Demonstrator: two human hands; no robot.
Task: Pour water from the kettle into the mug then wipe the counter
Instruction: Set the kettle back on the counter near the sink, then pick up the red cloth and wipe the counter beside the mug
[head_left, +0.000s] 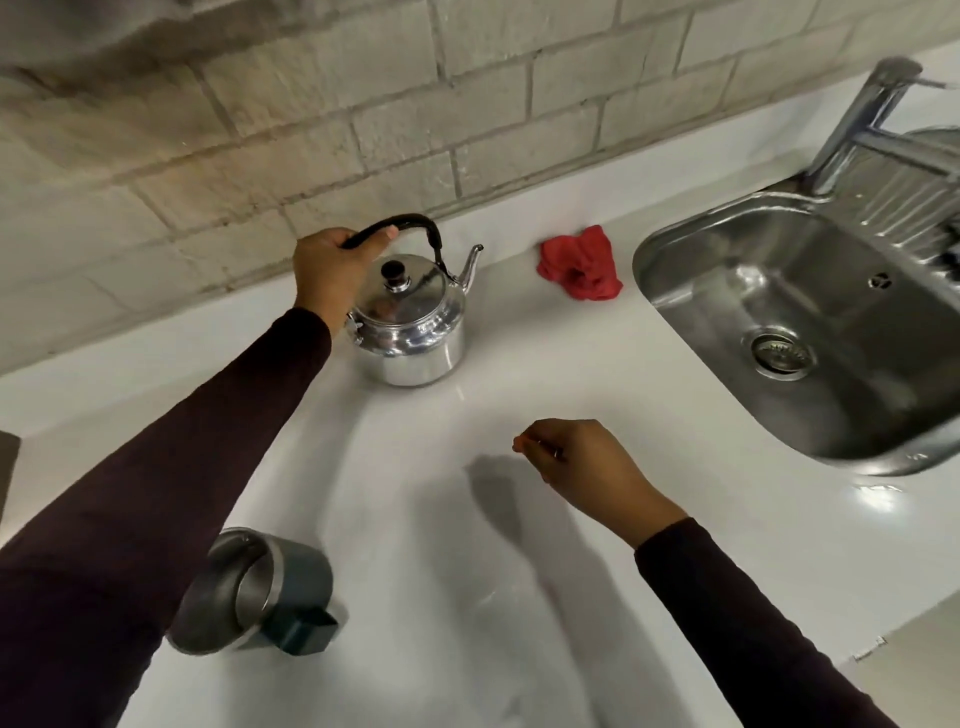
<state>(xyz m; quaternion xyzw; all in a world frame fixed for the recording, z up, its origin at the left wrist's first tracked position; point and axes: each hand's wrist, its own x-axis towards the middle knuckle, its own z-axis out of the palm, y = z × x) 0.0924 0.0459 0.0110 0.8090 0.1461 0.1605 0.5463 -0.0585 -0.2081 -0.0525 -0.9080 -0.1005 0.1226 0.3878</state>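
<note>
The left hand is closed round the rear end of the black handle that arches over the kettle. The kettle stands upright on the surface, near the back wall, lid on. Its spout points to the right, away from the hand and toward the red cloth and the sink.

The mug is the other way: at the near edge, well apart from the kettle and partly under the left sleeve, its mouth open upward. So the coming move, as I judge it, is to lift and carry the kettle back toward the body, and the spout must turn from rightward to face the mug before it tips.

The right hand hovers loosely curled and empty over bare surface; it is the nearer hand to the cloth.
</note>
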